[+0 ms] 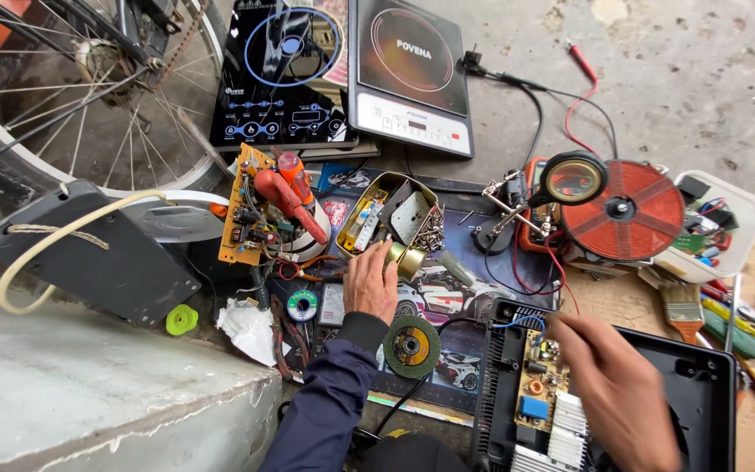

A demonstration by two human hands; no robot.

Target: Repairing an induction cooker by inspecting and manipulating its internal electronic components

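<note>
My left hand reaches forward over the work mat, its fingertips on a small brass-coloured round tin just below a yellow metal box full of screws and small parts. My right hand hovers, blurred, over the opened black cooker housing, beside its yellow circuit board and silver heat sink. Whether the right hand holds something I cannot tell. A green-and-black grinding disc lies by my left sleeve.
A red coil disc and a helping-hands magnifier stand at the right. Two induction cooktops lie at the back. A loose circuit board with red tools, a bicycle wheel, a paintbrush and a white parts tray surround the mat.
</note>
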